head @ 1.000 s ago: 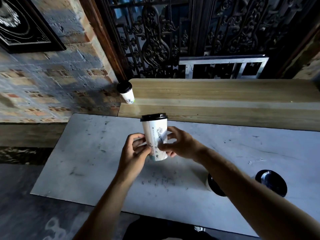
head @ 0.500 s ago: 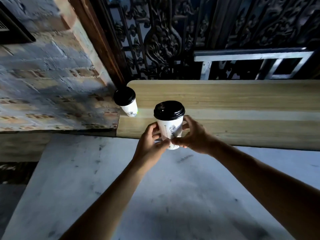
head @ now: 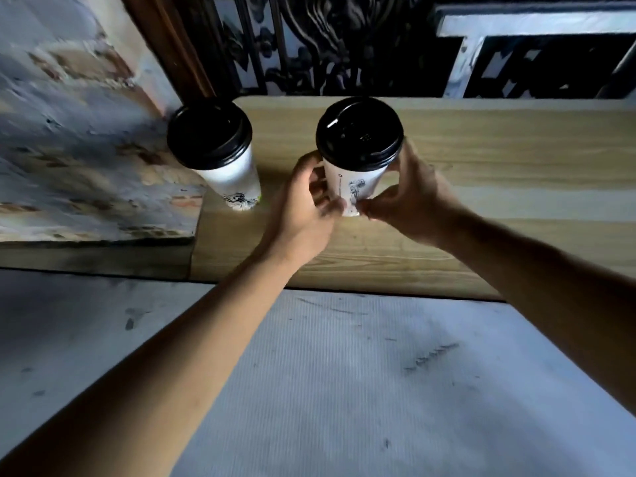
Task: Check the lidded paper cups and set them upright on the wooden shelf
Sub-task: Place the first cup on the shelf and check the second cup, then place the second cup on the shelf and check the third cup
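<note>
Held cup (head: 352, 182) seemingly upright, lid (head: 359, 132) uppermost.

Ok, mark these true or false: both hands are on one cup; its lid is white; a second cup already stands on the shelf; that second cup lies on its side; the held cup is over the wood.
1. Both hands hold one cup. True: left hand and right hand grip the held cup.
2. Its lid is white. False: the lid is black.
3. A second cup stands on the wooden shelf. True.
4. The second cup lies on its side. False: it is upright.
5. The held cup is over the wood. True.
</note>
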Demonstrator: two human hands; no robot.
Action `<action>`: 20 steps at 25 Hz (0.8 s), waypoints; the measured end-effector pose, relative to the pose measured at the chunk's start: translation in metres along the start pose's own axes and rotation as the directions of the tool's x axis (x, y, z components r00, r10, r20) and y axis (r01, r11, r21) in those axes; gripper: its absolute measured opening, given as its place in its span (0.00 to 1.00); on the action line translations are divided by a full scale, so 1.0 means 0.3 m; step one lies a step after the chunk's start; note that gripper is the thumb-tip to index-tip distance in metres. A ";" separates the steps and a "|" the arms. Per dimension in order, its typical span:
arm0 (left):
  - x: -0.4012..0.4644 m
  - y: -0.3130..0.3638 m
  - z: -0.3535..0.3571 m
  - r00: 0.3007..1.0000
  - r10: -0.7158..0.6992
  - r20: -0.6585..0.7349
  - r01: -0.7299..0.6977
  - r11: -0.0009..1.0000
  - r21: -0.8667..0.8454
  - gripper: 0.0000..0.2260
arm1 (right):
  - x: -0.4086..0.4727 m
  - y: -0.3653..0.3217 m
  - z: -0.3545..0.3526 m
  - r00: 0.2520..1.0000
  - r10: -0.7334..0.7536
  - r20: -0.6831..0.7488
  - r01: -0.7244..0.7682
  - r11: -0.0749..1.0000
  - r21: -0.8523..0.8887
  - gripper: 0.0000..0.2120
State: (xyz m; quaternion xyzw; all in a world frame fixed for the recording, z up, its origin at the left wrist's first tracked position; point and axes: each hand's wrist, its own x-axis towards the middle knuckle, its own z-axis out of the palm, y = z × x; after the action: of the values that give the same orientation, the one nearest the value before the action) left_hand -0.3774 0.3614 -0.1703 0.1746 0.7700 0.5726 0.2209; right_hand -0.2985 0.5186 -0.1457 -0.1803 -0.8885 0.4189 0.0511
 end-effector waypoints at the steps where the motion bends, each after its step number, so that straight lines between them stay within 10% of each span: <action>1: 0.014 -0.008 0.005 1.000 0.015 0.005 -0.015 1.000 0.013 0.28 | 0.006 0.005 0.005 1.000 0.000 -0.010 -0.001 1.000 -0.014 0.36; 13: 0.023 -0.078 0.019 0.996 0.010 0.088 -0.023 0.989 0.145 0.39 | 0.025 0.062 0.022 0.992 0.106 0.069 -0.097 0.987 -0.126 0.46; 20: -0.159 -0.011 0.005 0.994 -0.063 -0.091 0.074 0.989 0.131 0.48 | -0.168 0.007 -0.108 0.937 0.267 0.227 -0.185 0.927 -0.327 0.49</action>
State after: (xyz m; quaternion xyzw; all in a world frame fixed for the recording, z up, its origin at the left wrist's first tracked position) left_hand -0.3363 0.3368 -0.1670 0.1374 0.8211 0.5188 0.1945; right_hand -0.2433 0.5251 -0.1234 -0.2297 -0.9134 0.3026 -0.1462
